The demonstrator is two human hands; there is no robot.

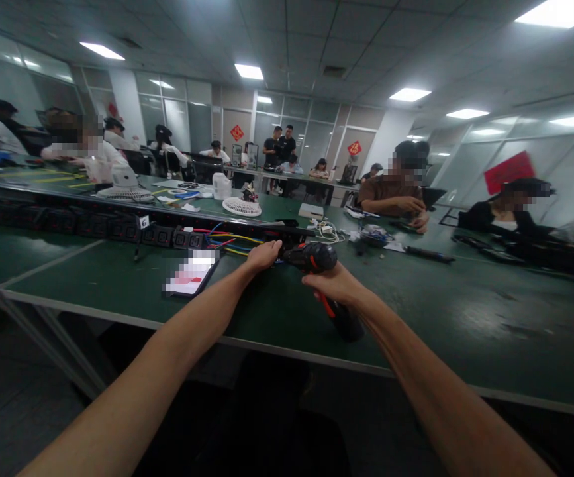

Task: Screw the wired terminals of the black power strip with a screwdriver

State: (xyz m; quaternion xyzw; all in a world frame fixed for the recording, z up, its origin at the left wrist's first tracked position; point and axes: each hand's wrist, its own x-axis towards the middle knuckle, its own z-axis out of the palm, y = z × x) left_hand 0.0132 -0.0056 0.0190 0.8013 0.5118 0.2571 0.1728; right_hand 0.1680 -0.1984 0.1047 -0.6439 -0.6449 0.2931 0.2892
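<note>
My right hand [336,285] is wrapped round the grip of a black and orange power drill [316,257], whose front end points left. The fingers of my left hand [265,255] are closed close to the drill's front, at the right end of a long black strip of sockets [112,228]; what they grip is too small to make out. Yellow, blue and red wires [227,242] run out of the strip just left of my left hand. A small tag [143,222] marked 6 stands on the strip.
A phone [192,273] lies on the green table [132,285] left of my hands. Beyond the strip are a white fan part [241,207], a white cable [329,230] and a black bar [430,255]. Several people sit around.
</note>
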